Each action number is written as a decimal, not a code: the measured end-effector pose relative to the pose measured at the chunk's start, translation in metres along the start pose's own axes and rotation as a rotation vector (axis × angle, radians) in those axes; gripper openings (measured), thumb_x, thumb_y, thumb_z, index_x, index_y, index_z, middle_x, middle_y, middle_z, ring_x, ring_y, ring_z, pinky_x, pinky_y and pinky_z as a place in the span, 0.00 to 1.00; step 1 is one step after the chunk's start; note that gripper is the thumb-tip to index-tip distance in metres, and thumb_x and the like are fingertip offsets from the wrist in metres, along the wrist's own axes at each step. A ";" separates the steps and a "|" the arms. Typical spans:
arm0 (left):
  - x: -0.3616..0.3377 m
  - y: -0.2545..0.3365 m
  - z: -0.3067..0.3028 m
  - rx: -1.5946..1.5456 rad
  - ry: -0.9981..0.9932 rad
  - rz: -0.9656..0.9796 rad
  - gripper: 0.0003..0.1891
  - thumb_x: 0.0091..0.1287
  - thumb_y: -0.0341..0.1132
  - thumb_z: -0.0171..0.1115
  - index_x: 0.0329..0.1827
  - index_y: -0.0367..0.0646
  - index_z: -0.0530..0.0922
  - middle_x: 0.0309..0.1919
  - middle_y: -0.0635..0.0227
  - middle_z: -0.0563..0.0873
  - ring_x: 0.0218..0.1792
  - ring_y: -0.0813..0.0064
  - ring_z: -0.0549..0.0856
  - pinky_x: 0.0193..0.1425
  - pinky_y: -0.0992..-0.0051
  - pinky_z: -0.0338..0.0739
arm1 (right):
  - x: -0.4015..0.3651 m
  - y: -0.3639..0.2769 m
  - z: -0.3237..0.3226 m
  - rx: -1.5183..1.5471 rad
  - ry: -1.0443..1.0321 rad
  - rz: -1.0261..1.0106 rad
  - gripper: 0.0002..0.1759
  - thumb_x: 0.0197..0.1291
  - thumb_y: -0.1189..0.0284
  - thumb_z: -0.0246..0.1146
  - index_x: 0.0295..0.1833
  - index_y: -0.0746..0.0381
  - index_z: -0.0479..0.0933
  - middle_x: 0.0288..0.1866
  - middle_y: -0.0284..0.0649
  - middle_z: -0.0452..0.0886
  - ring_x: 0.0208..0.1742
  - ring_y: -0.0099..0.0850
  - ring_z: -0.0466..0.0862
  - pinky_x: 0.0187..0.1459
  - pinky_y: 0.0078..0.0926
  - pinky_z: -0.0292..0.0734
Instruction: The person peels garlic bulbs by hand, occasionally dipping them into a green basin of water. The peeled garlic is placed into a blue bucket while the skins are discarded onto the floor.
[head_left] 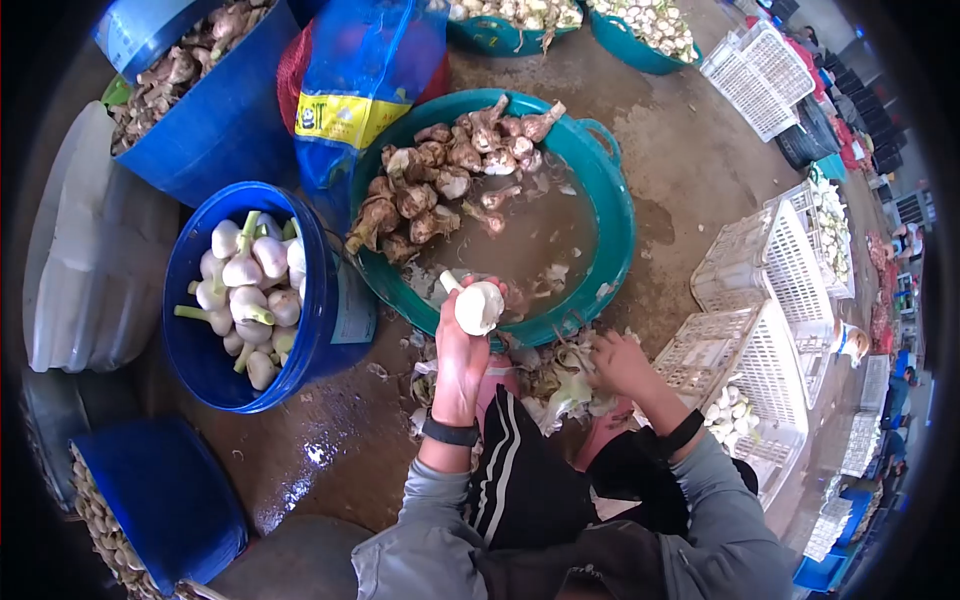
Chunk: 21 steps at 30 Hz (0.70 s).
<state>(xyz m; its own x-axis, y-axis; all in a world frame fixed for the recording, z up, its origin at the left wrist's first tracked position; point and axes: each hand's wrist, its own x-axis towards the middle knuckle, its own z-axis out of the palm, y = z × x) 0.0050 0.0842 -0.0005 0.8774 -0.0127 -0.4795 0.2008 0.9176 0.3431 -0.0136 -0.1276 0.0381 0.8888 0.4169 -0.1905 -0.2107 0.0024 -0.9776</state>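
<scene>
My left hand [462, 345] is closed around a white garlic bulb [479, 307], its stem pointing up and to the left, over the near rim of a green tub [627, 215]. Murky water fills part of the tub, and a heap of brown, dirty garlic bulbs [450, 165] lies at its far side. Lower and to the right, my right hand [622, 366] hovers at or touches a pile of stripped garlic skins [565, 378]. Its fingers are curled, and whatever they hold is hidden. Left of the tub stands a blue bucket [322, 290] with clean white garlic bulbs [250, 270].
Behind the bucket is a blue barrel [225, 130] of unpeeled garlic, beside a blue and yellow bag [365, 80]. White plastic crates [710, 350] line the right side. Green basins [640, 45] of garlic stand at the back. Another blue barrel [160, 500] lies lower left.
</scene>
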 end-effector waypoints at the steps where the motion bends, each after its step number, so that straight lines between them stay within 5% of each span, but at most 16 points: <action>1: -0.005 0.002 0.006 0.066 -0.041 0.055 0.18 0.74 0.41 0.36 0.56 0.38 0.67 0.49 0.53 0.80 0.54 0.56 0.78 0.59 0.64 0.73 | 0.007 -0.003 0.011 -0.150 0.006 -0.046 0.18 0.65 0.59 0.55 0.52 0.60 0.70 0.37 0.38 0.77 0.32 0.30 0.79 0.35 0.29 0.75; 3: -0.023 0.006 0.027 0.191 -0.049 0.121 0.17 0.74 0.42 0.36 0.53 0.39 0.66 0.45 0.55 0.81 0.50 0.61 0.80 0.58 0.67 0.70 | 0.018 -0.010 0.037 -0.440 0.032 -0.131 0.20 0.65 0.60 0.56 0.56 0.61 0.70 0.44 0.40 0.80 0.37 0.31 0.83 0.37 0.30 0.78; 4: -0.029 0.011 0.034 0.198 -0.063 0.129 0.17 0.74 0.42 0.36 0.53 0.39 0.66 0.45 0.55 0.81 0.50 0.61 0.80 0.58 0.67 0.70 | 0.026 -0.019 0.054 -0.019 -0.085 0.166 0.15 0.67 0.64 0.54 0.54 0.62 0.70 0.42 0.37 0.79 0.33 0.25 0.80 0.35 0.23 0.77; 5: -0.033 0.018 0.039 0.292 -0.095 0.286 0.17 0.74 0.43 0.36 0.53 0.38 0.66 0.44 0.55 0.81 0.48 0.64 0.80 0.55 0.68 0.72 | 0.034 -0.022 0.069 0.059 -0.092 0.270 0.13 0.68 0.67 0.52 0.50 0.64 0.69 0.35 0.37 0.78 0.33 0.23 0.79 0.34 0.20 0.75; 6: -0.036 0.026 0.045 0.385 -0.126 0.443 0.18 0.74 0.44 0.36 0.52 0.38 0.66 0.42 0.56 0.81 0.45 0.66 0.80 0.52 0.69 0.73 | 0.038 -0.026 0.082 0.192 -0.135 0.147 0.12 0.69 0.66 0.50 0.46 0.63 0.70 0.33 0.32 0.75 0.29 0.20 0.77 0.31 0.19 0.74; 9: -0.049 0.111 0.053 1.090 -0.006 1.185 0.23 0.73 0.51 0.37 0.50 0.37 0.69 0.35 0.58 0.82 0.36 0.72 0.80 0.41 0.75 0.75 | 0.045 -0.040 0.093 -0.091 -0.360 -0.046 0.10 0.67 0.66 0.51 0.42 0.62 0.71 0.30 0.34 0.75 0.29 0.26 0.78 0.31 0.26 0.74; 10: -0.043 0.140 0.048 0.981 0.033 1.385 0.20 0.71 0.48 0.47 0.49 0.37 0.71 0.34 0.57 0.82 0.33 0.70 0.81 0.36 0.72 0.76 | 0.054 -0.030 0.086 -0.419 -0.386 -0.196 0.08 0.64 0.68 0.53 0.41 0.61 0.72 0.30 0.37 0.76 0.30 0.31 0.78 0.33 0.30 0.74; 12: -0.065 0.207 0.050 1.614 0.357 1.267 0.21 0.68 0.42 0.52 0.57 0.35 0.68 0.40 0.55 0.82 0.41 0.60 0.81 0.45 0.64 0.76 | 0.085 0.006 0.058 -0.879 -0.272 -0.375 0.07 0.55 0.71 0.57 0.40 0.58 0.73 0.35 0.44 0.77 0.37 0.45 0.78 0.41 0.39 0.74; 13: -0.071 0.223 0.056 1.881 0.424 1.402 0.24 0.67 0.39 0.55 0.61 0.35 0.65 0.46 0.54 0.79 0.47 0.55 0.79 0.52 0.61 0.72 | 0.107 0.038 0.032 -0.991 -0.027 -0.473 0.09 0.52 0.72 0.57 0.40 0.59 0.74 0.38 0.45 0.77 0.40 0.46 0.78 0.44 0.39 0.75; 14: -0.072 0.231 0.062 2.138 0.502 1.539 0.27 0.65 0.36 0.57 0.64 0.35 0.62 0.52 0.52 0.77 0.53 0.51 0.76 0.58 0.57 0.69 | 0.132 0.055 0.008 -1.133 0.124 -0.343 0.11 0.50 0.72 0.58 0.42 0.59 0.75 0.39 0.45 0.78 0.42 0.48 0.78 0.45 0.40 0.75; 16: -0.073 0.220 0.069 2.194 0.605 1.769 0.31 0.63 0.35 0.59 0.67 0.36 0.60 0.59 0.51 0.72 0.59 0.54 0.73 0.64 0.59 0.64 | 0.177 0.058 -0.007 -1.160 0.138 -0.343 0.15 0.48 0.73 0.58 0.46 0.60 0.75 0.43 0.45 0.78 0.44 0.48 0.78 0.47 0.41 0.75; 18: -0.063 0.178 0.060 1.635 0.220 1.565 0.29 0.65 0.39 0.57 0.66 0.35 0.61 0.60 0.51 0.71 0.61 0.60 0.71 0.66 0.61 0.62 | 0.226 0.086 -0.018 -1.262 0.254 -0.184 0.19 0.51 0.70 0.56 0.51 0.58 0.73 0.50 0.46 0.76 0.49 0.48 0.77 0.50 0.44 0.74; 21: -0.031 0.114 0.047 1.422 -0.113 1.108 0.18 0.62 0.32 0.57 0.55 0.35 0.71 0.50 0.58 0.78 0.51 0.66 0.77 0.58 0.68 0.69 | 0.268 0.122 -0.011 -1.361 0.254 -0.037 0.19 0.56 0.65 0.52 0.53 0.57 0.73 0.52 0.47 0.76 0.48 0.48 0.78 0.51 0.45 0.73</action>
<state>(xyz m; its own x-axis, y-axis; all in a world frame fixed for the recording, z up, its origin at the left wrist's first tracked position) 0.0207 0.1705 0.0916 0.8595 0.2241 0.4593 -0.3094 -0.4871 0.8167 0.2035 -0.0254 -0.1336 0.9651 0.2602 -0.0305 0.2425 -0.9312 -0.2720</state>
